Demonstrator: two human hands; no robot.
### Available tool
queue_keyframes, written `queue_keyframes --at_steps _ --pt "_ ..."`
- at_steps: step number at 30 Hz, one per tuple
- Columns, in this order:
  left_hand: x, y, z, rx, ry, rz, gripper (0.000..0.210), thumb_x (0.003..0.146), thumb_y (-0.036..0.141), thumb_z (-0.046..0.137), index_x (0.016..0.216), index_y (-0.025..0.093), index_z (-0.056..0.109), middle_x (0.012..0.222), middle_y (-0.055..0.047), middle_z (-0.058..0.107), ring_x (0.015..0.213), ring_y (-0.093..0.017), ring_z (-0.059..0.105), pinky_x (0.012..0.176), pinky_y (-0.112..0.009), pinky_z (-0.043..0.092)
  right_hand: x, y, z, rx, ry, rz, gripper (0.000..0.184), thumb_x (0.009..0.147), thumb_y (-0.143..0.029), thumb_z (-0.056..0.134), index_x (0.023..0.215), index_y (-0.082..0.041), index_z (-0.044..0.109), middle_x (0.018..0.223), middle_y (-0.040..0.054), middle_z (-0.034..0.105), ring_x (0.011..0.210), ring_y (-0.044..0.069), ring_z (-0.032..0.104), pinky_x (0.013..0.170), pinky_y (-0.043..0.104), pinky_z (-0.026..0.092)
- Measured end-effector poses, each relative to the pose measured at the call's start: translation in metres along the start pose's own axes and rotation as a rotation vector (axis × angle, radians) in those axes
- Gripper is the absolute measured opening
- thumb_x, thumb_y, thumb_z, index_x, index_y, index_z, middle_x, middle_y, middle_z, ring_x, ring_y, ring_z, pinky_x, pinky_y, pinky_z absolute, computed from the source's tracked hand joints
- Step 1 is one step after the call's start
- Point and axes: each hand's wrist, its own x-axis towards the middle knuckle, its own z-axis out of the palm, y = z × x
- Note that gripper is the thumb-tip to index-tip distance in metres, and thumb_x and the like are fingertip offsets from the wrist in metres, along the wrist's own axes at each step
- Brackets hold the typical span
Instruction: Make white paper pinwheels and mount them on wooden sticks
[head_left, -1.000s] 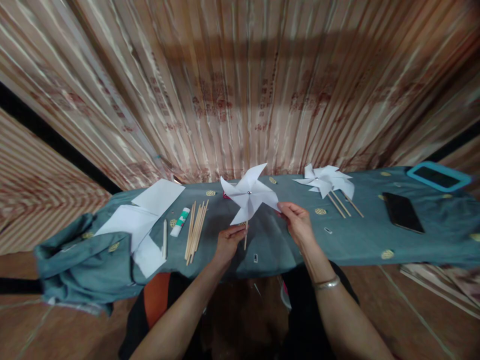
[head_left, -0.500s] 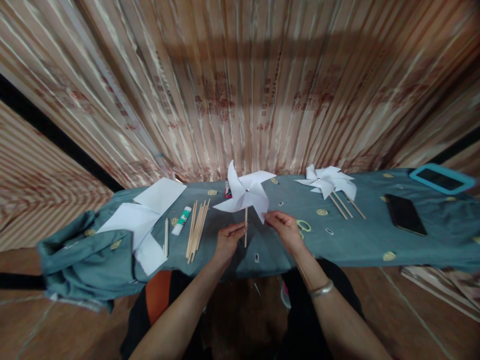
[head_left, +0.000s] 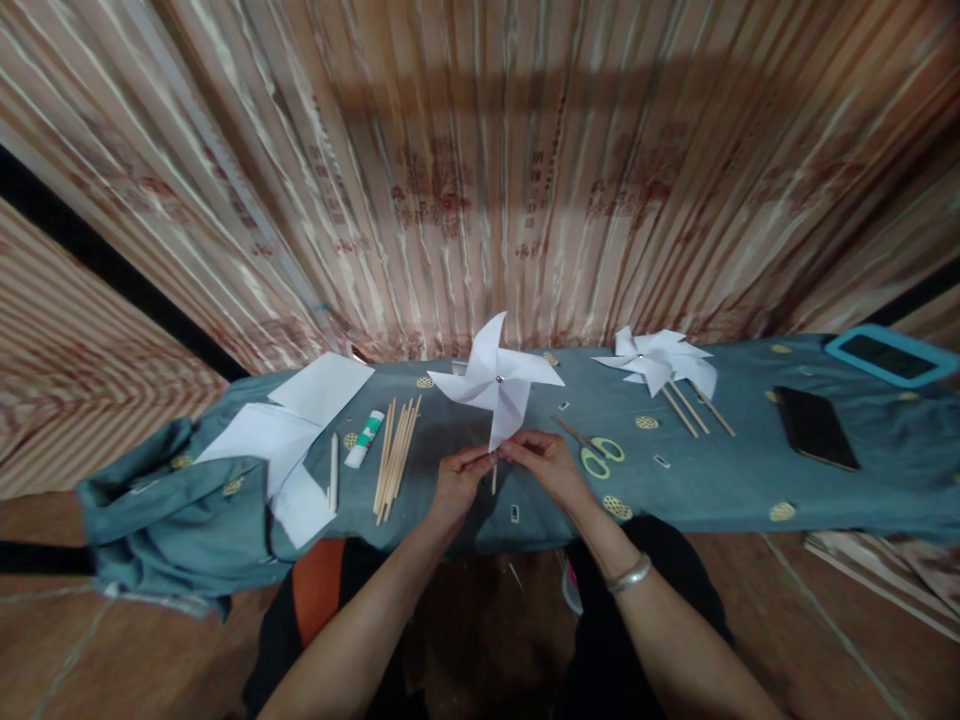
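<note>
A white paper pinwheel [head_left: 484, 370] with a small shiny pin at its centre stands upright in front of me on a thin wooden stick [head_left: 493, 480]. My left hand [head_left: 461, 478] is closed, pinching the stick below the blades. Close beside it, the fingers of my right hand [head_left: 546, 462] are pinched at the stick and the lowest blade's tip. Which of the two they grip is hard to make out. Green-handled scissors [head_left: 596, 455] lie on the cloth just right of my right hand. To the left of my left hand is a bunch of wooden sticks [head_left: 397, 455].
On the cloth-covered table [head_left: 720, 500] lie a glue stick [head_left: 365, 440], a white pen-like stick [head_left: 334, 475] and white paper sheets [head_left: 259, 435] at left. Rightward are more pinwheels [head_left: 660, 358], a black phone [head_left: 816, 427] and a blue-framed tablet [head_left: 892, 356]. A curtain [head_left: 480, 180] hangs behind.
The pinwheel's blades have turned, with one tip now pointing down at the stick. My right hand has moved left beside my left hand, uncovering the scissors.
</note>
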Motion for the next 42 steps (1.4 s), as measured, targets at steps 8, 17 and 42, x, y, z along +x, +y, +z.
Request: queue_keyframes --at_steps 8,17,42 --pt "0.003 -0.003 -0.003 0.005 0.037 -0.020 0.029 0.055 0.035 0.085 0.078 0.019 0.080 0.086 -0.007 0.077 0.085 -0.023 0.067 0.087 -0.034 0.047 0.004 -0.011 -0.037 0.013 0.235 -0.042 0.031 0.057 -0.053 0.083 0.061 -0.024 0.074 0.064 0.0016 0.071 0.062 0.017 0.059 0.064 0.032 0.047" --pt "-0.002 -0.011 0.001 0.038 -0.018 -0.047 0.024 0.053 0.033 0.085 0.073 0.020 0.080 0.082 -0.007 0.077 0.082 -0.023 0.068 0.087 -0.036 0.049 0.014 -0.015 -0.067 0.135 0.627 -0.167 0.032 0.058 -0.047 0.084 0.077 -0.023 0.076 0.076 0.0010 0.073 0.070 0.015 0.060 0.071 0.030 0.047" --pt "0.005 -0.008 -0.005 0.075 0.025 0.011 0.031 0.057 0.035 0.084 0.082 0.018 0.080 0.090 -0.010 0.077 0.086 -0.024 0.068 0.086 -0.035 0.050 -0.002 -0.004 -0.027 0.161 0.303 -0.015 0.035 0.053 -0.053 0.086 0.064 -0.022 0.073 0.066 -0.0003 0.071 0.064 0.015 0.060 0.066 0.029 0.047"
